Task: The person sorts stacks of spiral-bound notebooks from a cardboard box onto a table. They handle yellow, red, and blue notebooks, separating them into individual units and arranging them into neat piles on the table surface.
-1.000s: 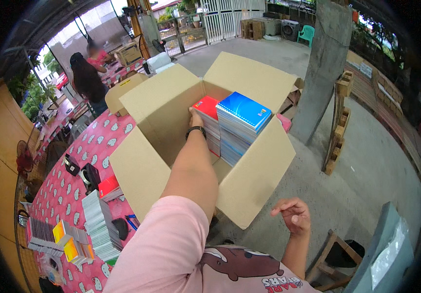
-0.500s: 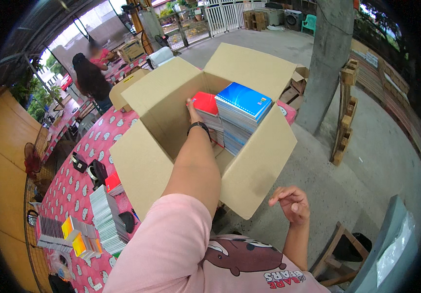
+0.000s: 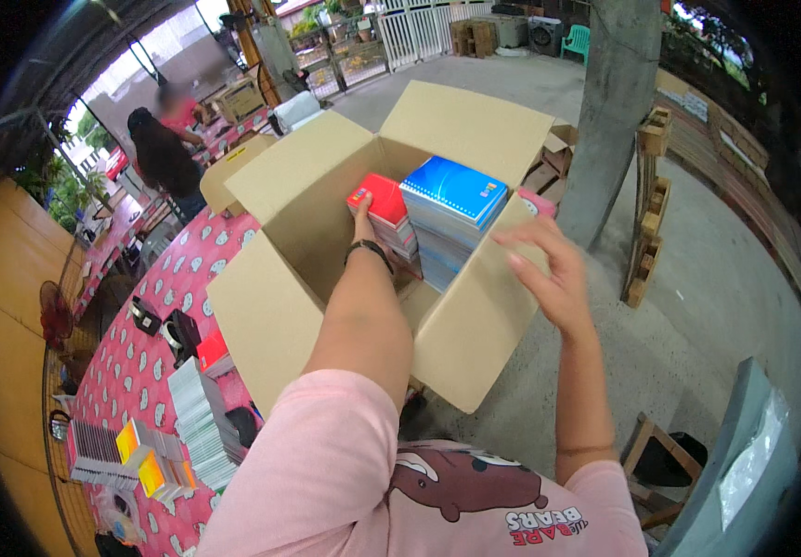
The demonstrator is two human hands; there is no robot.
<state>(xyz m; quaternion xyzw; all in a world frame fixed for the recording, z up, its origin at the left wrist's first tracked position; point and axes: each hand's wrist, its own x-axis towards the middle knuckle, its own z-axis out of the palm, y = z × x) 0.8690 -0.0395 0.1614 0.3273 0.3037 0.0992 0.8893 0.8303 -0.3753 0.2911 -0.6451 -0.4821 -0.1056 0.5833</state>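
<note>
Directly against left fingers (image 3: 365, 206), red booklets (image 3: 388, 197).

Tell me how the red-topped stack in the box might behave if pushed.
The red-topped stack may shear: its layers look uneven. It is probably heavy, being densely layered. The blue-topped stack beside it might brace one side.

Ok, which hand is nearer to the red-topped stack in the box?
Left. The left hand is against the left side of the red-topped stack; the right hand is off to its right, beside the box's flap.
</note>
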